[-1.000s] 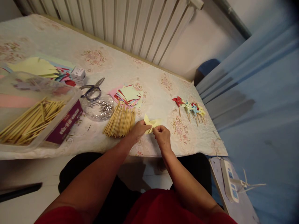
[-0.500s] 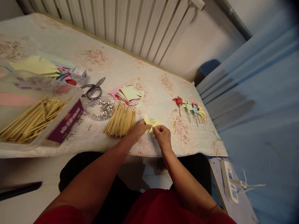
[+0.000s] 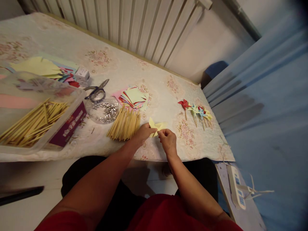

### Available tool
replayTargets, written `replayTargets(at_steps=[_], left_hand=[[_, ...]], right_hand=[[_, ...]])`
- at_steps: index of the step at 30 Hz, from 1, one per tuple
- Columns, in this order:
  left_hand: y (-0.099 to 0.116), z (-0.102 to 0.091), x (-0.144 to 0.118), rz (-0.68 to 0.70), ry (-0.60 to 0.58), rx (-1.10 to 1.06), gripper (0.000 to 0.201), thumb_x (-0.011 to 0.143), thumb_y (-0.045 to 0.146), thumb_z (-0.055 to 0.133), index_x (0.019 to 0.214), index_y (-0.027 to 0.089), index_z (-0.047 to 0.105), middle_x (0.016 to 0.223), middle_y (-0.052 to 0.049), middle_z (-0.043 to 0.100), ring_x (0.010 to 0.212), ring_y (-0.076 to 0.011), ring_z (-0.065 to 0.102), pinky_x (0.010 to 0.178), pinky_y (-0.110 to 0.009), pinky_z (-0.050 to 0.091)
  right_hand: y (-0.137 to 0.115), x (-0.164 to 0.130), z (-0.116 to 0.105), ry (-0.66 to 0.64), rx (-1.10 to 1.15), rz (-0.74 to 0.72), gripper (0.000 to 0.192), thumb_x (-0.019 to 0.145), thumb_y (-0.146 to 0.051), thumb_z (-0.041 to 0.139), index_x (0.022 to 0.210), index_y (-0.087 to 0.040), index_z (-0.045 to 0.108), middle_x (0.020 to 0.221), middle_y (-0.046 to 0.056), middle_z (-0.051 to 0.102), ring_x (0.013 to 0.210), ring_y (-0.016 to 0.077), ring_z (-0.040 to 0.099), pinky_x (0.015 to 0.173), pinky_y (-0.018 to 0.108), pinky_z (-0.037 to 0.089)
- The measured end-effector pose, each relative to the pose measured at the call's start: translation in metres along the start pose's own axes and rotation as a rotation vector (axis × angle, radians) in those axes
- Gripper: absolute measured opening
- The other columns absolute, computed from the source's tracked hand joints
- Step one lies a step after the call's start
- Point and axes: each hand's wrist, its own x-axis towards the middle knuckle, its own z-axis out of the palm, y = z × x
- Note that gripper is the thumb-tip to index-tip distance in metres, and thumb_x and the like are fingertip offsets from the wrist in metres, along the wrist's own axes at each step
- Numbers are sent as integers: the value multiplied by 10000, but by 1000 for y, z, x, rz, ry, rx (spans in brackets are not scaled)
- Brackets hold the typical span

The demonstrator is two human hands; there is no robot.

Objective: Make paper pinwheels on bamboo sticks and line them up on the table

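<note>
Both the left hand (image 3: 142,134) and right hand (image 3: 167,140) pinch a yellow paper (image 3: 157,126) between them, sticks (image 3: 124,124) just left.

Both bare forearms are reaching forward and converging; the left hand (image 3: 143,133) and right hand (image 3: 167,140) are pinching, fingertips nearly meeting.

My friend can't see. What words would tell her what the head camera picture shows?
Two hands, the left hand and right hand, pinch a folded yellow paper piece over a flowered tablecloth. A pile of wooden sticks lies just left; finished paper pinwheels lie to the right.
</note>
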Motion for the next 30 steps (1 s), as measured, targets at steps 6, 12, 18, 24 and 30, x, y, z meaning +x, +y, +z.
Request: replayTargets(at_steps=[6, 12, 18, 24, 30], left_hand=[[-2, -1, 0, -26, -2, -20, 334, 652, 220, 676, 959, 89, 688, 759, -40, 693, 684, -155, 606, 681, -267, 442], [1, 1, -1, -25, -17, -14, 350, 651, 234, 683, 970, 90, 687, 752, -40, 690, 697, -158, 603, 687, -267, 435], [0, 1, -1, -30, -11, -9, 355, 661, 238, 677, 984, 93, 684, 745, -35, 687, 666, -148, 593, 670, -263, 432], [-1, 1, 0, -29, -17, -4, 323, 657, 222, 681, 952, 91, 689, 732, -32, 686, 641, -141, 588, 654, -256, 432], [1, 2, -2, -34, -4, 12, 302, 661, 206, 673, 942, 96, 690, 734, -29, 685, 657, -140, 589, 669, -255, 432]], right_hand=[[2, 0, 0, -9, -18, -6, 214, 755, -381, 587, 631, -207, 598, 558, -16, 589, 533, 146, 512, 560, 265, 385], [3, 1, -1, -11, -14, -13, 229, 754, -391, 590, 625, -203, 601, 554, -17, 584, 522, 139, 502, 546, 259, 379], [-1, 0, 0, -9, 37, 54, 208, 738, -365, 587, 608, -203, 583, 528, -21, 569, 485, 136, 491, 522, 263, 381], [1, 1, 0, -9, 44, 73, 215, 731, -369, 588, 592, -205, 571, 523, -22, 561, 476, 134, 477, 510, 264, 370], [4, 1, 1, 4, 33, 55, 225, 744, -381, 578, 607, -202, 578, 535, -14, 570, 497, 140, 487, 525, 262, 372]])
